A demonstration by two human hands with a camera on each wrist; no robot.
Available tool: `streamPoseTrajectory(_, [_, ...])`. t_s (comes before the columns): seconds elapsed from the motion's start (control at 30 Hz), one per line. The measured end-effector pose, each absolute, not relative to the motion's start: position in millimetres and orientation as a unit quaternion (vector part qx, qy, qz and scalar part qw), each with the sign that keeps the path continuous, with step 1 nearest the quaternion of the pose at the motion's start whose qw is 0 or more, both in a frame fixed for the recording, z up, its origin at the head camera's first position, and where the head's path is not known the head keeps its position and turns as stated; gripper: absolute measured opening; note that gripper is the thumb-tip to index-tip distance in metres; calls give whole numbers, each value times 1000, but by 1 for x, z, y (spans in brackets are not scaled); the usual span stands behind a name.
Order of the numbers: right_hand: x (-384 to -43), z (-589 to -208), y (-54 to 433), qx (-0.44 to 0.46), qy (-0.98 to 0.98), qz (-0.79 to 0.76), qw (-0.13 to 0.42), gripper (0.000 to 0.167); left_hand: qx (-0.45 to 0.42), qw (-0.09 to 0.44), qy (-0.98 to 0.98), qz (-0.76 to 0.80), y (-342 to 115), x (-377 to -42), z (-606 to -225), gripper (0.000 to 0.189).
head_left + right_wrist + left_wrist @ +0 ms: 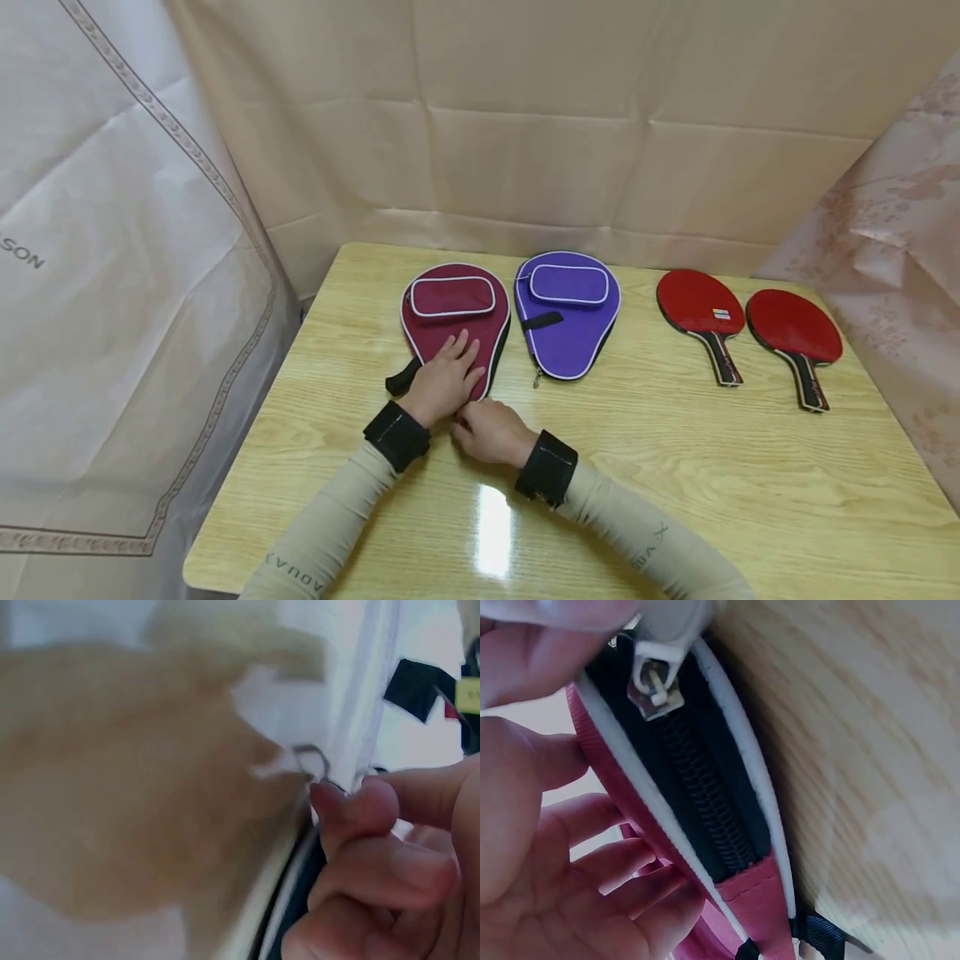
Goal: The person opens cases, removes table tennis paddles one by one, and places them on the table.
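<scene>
A maroon paddle case [450,337] with white piping and a small front pocket lies on the table, its narrow end toward me. My left hand [446,383] rests on its lower part with the fingers spread out. At the narrow end my right hand [495,432] has curled fingers and pinches the zipper pull [311,757]. The metal slider [656,690] sits on the black zipper [705,795], whose teeth are closed together below it in the left wrist view. In the head view the pull is hidden by my hands.
Right of the maroon case lies a purple paddle case [573,329]. Farther right are two red table tennis paddles [697,300], handles toward me. A black strap [403,377] sticks out at the maroon case's left. Cloth hangs behind the wooden table [637,475].
</scene>
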State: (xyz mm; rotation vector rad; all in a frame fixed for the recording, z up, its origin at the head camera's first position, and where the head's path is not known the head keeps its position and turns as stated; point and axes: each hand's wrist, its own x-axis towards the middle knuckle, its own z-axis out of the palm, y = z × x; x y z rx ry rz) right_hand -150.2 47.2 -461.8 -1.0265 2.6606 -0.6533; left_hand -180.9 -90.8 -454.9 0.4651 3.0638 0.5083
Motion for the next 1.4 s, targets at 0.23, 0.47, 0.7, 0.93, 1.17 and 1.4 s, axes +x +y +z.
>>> streamPoseTrajectory(0.23, [-186,-439,75,-290,911,-279,93,27,156,11,973,172,-90,-183,-452,52])
streamPoseTrajectory(0.47, [-229,-440,94,-97,908,-381,144,30,164,11,967,192,-88,-184,-454,52])
streamPoseTrajectory(0.7, [-237,-453,92,-28,877,-446,176,32,168,5,966,194,-83,-184,-458,52])
streamPoseTrajectory(0.93, [-235,-448,87,15,829,-532,172,22,168,20,961,220,-84,-185,-454,54])
streamPoseTrajectory(1.17, [-233,-443,83,28,801,-572,175,21,157,40,956,245,-90,-186,-439,56])
streamPoseTrajectory(1.4, [-232,-438,78,27,777,-609,157,19,131,-16,959,253,-99,-187,-423,51])
